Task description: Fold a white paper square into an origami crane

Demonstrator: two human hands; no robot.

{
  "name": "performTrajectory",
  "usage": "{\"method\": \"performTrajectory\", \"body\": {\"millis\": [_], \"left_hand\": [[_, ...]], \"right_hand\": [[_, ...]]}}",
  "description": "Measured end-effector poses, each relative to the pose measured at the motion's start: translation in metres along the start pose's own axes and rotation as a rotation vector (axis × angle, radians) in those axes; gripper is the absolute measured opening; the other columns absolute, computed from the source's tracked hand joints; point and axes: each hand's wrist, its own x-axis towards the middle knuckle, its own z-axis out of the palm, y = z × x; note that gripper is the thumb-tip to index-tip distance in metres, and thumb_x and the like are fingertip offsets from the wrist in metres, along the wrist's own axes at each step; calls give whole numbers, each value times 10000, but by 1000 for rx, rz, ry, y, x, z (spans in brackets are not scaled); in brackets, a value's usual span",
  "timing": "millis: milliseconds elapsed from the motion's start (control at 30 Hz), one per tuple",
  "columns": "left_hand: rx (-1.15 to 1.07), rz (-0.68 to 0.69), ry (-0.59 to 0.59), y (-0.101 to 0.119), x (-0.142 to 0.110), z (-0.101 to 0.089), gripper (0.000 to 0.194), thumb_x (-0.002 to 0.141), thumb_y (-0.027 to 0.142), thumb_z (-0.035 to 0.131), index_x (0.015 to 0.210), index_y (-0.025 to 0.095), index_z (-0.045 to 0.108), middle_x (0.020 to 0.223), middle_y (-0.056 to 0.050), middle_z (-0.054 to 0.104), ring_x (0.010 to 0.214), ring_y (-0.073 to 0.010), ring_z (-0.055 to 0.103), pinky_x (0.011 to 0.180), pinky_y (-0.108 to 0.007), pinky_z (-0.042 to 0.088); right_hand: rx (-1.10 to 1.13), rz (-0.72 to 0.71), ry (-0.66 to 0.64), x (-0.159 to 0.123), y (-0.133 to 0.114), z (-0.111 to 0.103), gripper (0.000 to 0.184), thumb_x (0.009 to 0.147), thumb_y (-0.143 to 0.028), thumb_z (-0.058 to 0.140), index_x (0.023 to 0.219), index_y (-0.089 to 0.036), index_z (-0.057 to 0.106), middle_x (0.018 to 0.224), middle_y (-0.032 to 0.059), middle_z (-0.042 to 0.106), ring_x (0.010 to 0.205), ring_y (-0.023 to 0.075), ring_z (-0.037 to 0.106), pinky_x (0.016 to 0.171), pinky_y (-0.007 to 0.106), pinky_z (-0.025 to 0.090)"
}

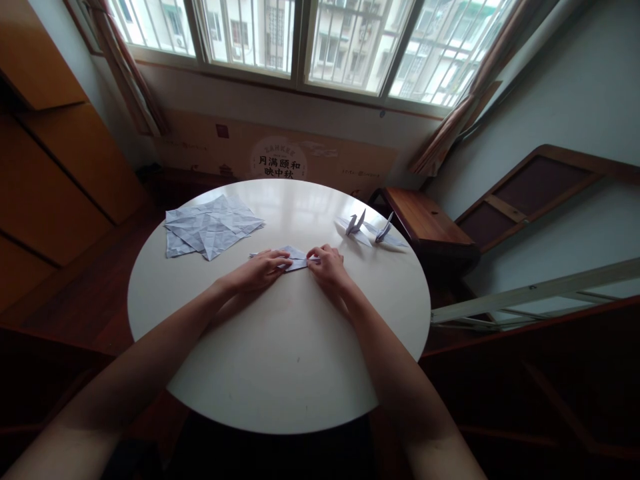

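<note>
A small folded sheet of pale paper lies near the middle of the round white table. My left hand grips its left side, fingers closed over the paper. On the opposite side, my right hand pinches the right end between thumb and fingers. Both hands cover parts of the paper, so its full shape is hidden. To the right stand two folded paper cranes, one crane nearer the middle and another crane closer to the edge.
Several creased paper sheets lie overlapping at the table's back left. Beyond the right edge is a wooden bench. A cardboard panel with printed characters stands behind the table, under barred windows.
</note>
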Motion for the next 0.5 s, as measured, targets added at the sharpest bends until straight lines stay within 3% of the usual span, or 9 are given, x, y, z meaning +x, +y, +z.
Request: {"method": "performTrajectory", "body": {"millis": [500], "left_hand": [[21,-24,-63,7,0,-6,400,1049,252,475,1398,228,669,1515,-130,589,1365,-286,577,1187,-472,437]], "right_hand": [[3,-17,11,0,2,1,235,955,-307,609,1127,-262,762,1173,104,653,1193,292,540,1059,441,379]]}}
